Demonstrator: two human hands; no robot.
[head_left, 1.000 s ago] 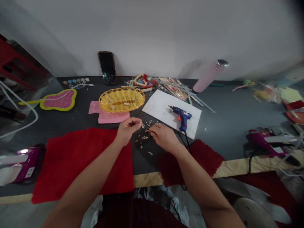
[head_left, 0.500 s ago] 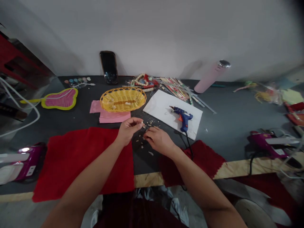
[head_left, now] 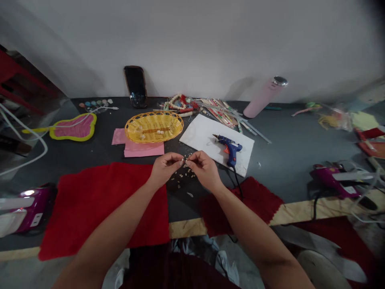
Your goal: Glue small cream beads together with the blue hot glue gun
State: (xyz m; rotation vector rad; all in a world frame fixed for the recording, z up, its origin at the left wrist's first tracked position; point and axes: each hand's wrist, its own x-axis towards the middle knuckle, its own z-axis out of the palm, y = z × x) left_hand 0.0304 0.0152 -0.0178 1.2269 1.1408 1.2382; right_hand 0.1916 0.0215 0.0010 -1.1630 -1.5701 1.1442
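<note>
Small pale pieces [head_left: 181,176] lie scattered on the dark table around both hands. My left hand [head_left: 166,167] pinches a tiny pale piece between thumb and forefinger. Close beside it on the right, my right hand [head_left: 204,169] is closed in a pinch too, with a tiny pale bit at its fingertips. The two sets of fingertips almost meet. Beyond them stands a yellow woven basket [head_left: 154,127] with a few small whitish things in it, partly over pink sheets [head_left: 143,149]. A blue glue gun [head_left: 231,149] rests on a white board [head_left: 201,135].
Red cloths [head_left: 111,200] lie at the front edge. A phone [head_left: 136,87] leans on the wall, left of a pile of patterned strips [head_left: 218,112]. Further right is a pink bottle [head_left: 264,97]. Purple devices [head_left: 335,181] sit at both sides, with white cables at the left.
My right hand has lifted from the scattered pieces and turned, bringing its pinched fingertips up to those of my left hand. The left hand keeps its pinch. The view has shifted slightly.
</note>
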